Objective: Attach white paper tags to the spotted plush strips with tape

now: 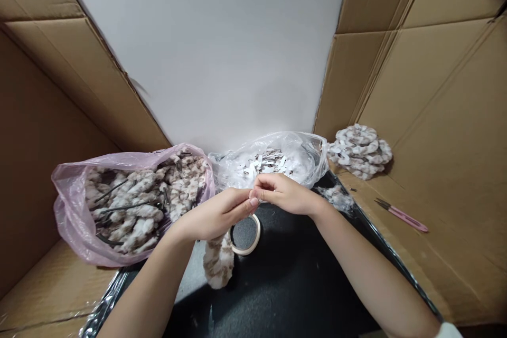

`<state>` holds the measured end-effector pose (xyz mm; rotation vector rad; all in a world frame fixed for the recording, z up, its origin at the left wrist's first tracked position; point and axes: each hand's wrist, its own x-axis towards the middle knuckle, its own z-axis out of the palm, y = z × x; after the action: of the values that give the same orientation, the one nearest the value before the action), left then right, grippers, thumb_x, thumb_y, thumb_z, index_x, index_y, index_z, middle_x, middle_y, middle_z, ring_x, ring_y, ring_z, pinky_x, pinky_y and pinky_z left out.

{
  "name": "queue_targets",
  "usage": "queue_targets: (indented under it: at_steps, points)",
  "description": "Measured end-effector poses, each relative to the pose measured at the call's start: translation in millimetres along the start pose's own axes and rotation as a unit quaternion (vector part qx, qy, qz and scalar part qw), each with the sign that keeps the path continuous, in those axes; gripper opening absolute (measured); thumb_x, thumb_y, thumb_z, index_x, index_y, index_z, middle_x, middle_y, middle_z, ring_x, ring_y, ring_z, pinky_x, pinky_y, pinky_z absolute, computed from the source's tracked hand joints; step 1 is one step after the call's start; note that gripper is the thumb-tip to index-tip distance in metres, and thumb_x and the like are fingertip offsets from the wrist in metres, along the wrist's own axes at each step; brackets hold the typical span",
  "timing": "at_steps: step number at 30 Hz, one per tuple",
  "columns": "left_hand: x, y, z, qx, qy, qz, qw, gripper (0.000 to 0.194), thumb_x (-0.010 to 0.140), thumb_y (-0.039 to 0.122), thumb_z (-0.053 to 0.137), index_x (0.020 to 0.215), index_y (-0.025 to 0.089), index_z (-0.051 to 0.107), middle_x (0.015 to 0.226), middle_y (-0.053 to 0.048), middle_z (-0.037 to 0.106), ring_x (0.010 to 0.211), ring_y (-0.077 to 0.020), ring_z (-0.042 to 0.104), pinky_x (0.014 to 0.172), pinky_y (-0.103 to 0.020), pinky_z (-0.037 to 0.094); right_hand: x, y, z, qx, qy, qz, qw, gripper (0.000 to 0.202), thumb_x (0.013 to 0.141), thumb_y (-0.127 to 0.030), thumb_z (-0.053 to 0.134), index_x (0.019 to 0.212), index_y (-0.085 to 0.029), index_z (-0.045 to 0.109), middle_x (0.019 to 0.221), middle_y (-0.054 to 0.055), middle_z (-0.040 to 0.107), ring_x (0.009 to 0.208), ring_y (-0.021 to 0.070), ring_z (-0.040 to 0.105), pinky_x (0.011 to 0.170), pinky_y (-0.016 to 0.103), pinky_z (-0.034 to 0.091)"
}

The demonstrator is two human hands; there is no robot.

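Observation:
My left hand (pixel 222 212) and my right hand (pixel 282 193) meet at the fingertips above the black work surface (pixel 293 274). Both are closed in a pinch, thumbs against fingers. Whatever lies between the fingertips is too small to make out. Just below them is a cream-coloured ring (pixel 256 240), its upper edge partly covered by my left hand. A brown-and-white fluffy strip (pixel 219 264) lies beside the ring, to its left, with its top end hidden under my left hand.
To the left, a pink plastic bag (pixel 75 227) holds fluffy pieces and dark strips. A clear plastic bag (pixel 312 153) with white slips stands behind my hands. Rightward are a fluffy coil (pixel 362 152) and pink-handled thread snips (pixel 404 215) on cardboard. Cardboard walls (pixel 443 105) flank a white panel (pixel 222 47).

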<state>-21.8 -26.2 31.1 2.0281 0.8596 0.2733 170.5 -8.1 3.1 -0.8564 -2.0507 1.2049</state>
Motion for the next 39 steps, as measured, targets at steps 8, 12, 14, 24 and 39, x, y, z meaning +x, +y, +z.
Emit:
queue_targets:
  at_steps: [8, 12, 14, 24, 39]
  points:
    - [3, -2, -1.6, 0.021, 0.017, -0.004, 1.0, 0.037, 0.097, 0.046, 0.033, 0.075, 0.018, 0.044, 0.065, 0.005, 0.035, 0.057, -0.0096, 0.032, 0.052, -0.023, 0.029, -2, -5, -6, 0.006, 0.084, -0.061, 0.995, 0.016, 0.083, -0.031, 0.065, 0.078, -0.017, 0.058, 0.073, -0.002, 0.054, 0.069, 0.0116, 0.048, 0.065, 0.024, 0.038]
    - [1, -1, -3.6, 0.028, 0.033, -0.009, 0.999, 0.039, 0.096, 0.047, 0.034, 0.072, 0.018, 0.042, 0.065, 0.005, 0.036, 0.056, -0.0095, 0.034, 0.052, -0.022, 0.03, -8, -14, -16, -0.014, 0.103, -0.098, 0.99, 0.007, 0.083, -0.023, 0.064, 0.082, -0.016, 0.066, 0.075, 0.0, 0.059, 0.071, 0.0124, 0.052, 0.068, 0.025, 0.042]
    - [1, 0, -4.3, 0.022, 0.032, -0.007, 0.999, 0.039, 0.096, 0.047, 0.034, 0.073, 0.018, 0.044, 0.065, 0.004, 0.037, 0.056, -0.0098, 0.034, 0.051, -0.022, 0.031, -11, -17, -18, -0.041, 0.092, -0.102, 0.99, 0.005, 0.082, -0.021, 0.066, 0.081, -0.016, 0.069, 0.073, 0.0, 0.06, 0.069, 0.0124, 0.052, 0.068, 0.026, 0.043]
    - [0, 0, -3.3, 0.018, 0.039, 0.0, 0.999, 0.038, 0.096, 0.047, 0.033, 0.081, 0.017, 0.051, 0.066, 0.004, 0.037, 0.057, -0.0104, 0.034, 0.051, -0.022, 0.03, -10, -22, -11, -0.08, 0.074, -0.092, 0.99, 0.008, 0.081, -0.02, 0.067, 0.082, -0.018, 0.074, 0.07, 0.001, 0.062, 0.067, 0.0136, 0.053, 0.067, 0.027, 0.044]
    - [5, -7, -2.1, -0.162, 0.231, 0.078, 0.956, 0.039, 0.095, 0.044, 0.042, 0.067, 0.018, 0.042, 0.057, 0.006, 0.034, 0.049, -0.0079, 0.037, 0.047, -0.019, 0.035, 0, -5, 7, -0.018, 0.091, -0.049, 0.994, 0.043, 0.072, -0.028, 0.074, 0.108, -0.021, 0.052, 0.103, 0.004, 0.059, 0.09, 0.0164, 0.054, 0.086, 0.033, 0.044]
